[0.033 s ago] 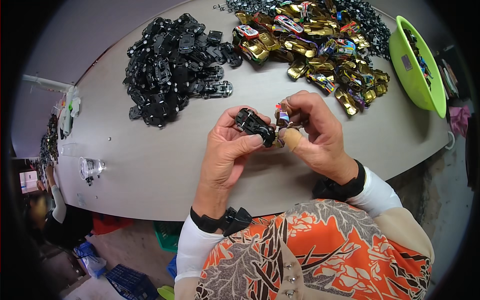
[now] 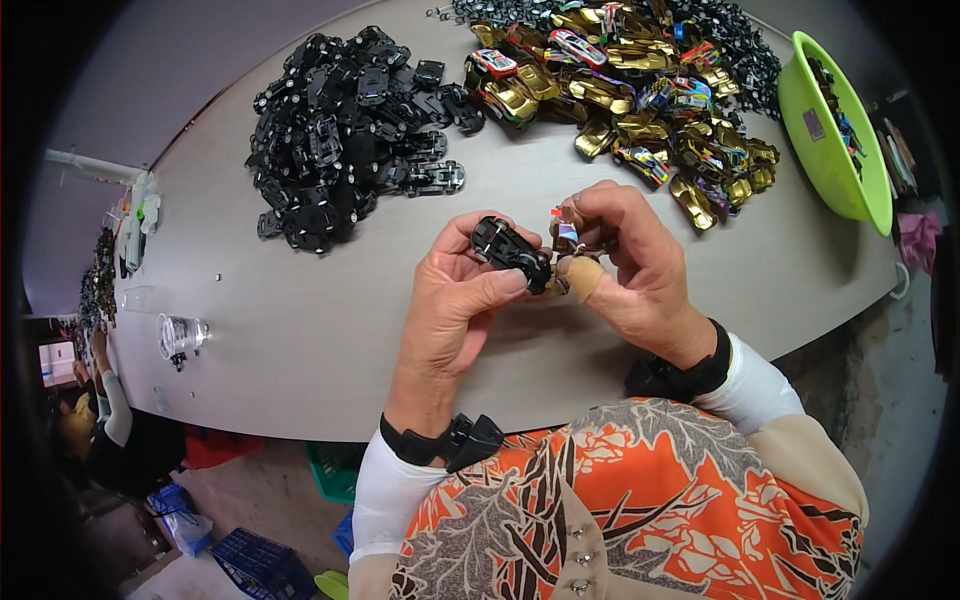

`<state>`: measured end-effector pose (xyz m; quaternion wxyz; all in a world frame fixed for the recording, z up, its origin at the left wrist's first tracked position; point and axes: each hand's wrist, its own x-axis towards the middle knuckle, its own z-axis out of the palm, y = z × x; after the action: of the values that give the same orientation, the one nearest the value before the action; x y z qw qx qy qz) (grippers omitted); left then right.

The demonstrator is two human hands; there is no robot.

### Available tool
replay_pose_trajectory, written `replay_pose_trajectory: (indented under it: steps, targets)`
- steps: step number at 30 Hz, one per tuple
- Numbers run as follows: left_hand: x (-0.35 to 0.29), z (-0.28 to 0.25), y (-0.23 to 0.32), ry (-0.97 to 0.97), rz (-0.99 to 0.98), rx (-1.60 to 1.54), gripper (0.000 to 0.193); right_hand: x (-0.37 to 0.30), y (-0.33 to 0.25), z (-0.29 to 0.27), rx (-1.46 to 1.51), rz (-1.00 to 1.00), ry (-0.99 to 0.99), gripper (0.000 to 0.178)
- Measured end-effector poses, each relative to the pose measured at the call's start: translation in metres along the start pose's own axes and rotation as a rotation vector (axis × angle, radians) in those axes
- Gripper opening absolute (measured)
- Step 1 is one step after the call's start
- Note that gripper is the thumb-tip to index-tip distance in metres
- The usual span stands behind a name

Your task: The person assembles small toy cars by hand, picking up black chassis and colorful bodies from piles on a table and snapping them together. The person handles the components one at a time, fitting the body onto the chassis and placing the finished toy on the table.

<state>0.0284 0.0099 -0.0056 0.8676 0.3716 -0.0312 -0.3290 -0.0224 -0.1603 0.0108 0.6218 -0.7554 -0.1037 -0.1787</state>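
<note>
Over the near middle of the table, my left hand (image 2: 447, 300) grips a black toy car chassis (image 2: 508, 255) between thumb and fingers. Close beside it, my right hand (image 2: 632, 270) pinches a small toy car body shell (image 2: 565, 232) with purple, white and red print, partly covered by my fingers. A tan covering wraps the right thumb. The two parts almost meet, and whether they touch I cannot tell. Beyond my left hand lies a heap of black chassis (image 2: 320, 140). Past my right hand is a pile of gold and printed car shells (image 2: 635, 90).
A lime-green basin (image 2: 800, 140) with more parts stands at the table's right edge. Small dark parts (image 2: 745, 60) are heaped at the back. On the left sits a clear plastic cup (image 2: 180, 333). A co-worker (image 2: 125, 440) is at the far left, near a blue crate (image 2: 262, 565) on the floor.
</note>
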Motion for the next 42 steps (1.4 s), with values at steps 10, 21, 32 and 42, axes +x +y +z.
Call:
replay_pose_trajectory:
  steps: [10,21,32,42]
  targets:
    - [0.000,0.002,0.001,0.023,0.023,0.065,0.044,0.001,-0.006,0.000,-0.061,-0.018,-0.015,0.029]
    - [0.000,0.002,0.001,0.010,0.019,0.068,0.044,0.002,-0.004,-0.001,-0.088,-0.050,0.026,0.028]
    - [0.000,0.005,0.000,-0.012,-0.003,0.057,0.043,0.002,-0.005,0.000,-0.077,-0.045,-0.007,0.027]
    - [-0.003,0.007,-0.001,0.010,-0.013,0.140,0.044,0.002,-0.007,0.001,-0.136,0.004,-0.088,0.029]
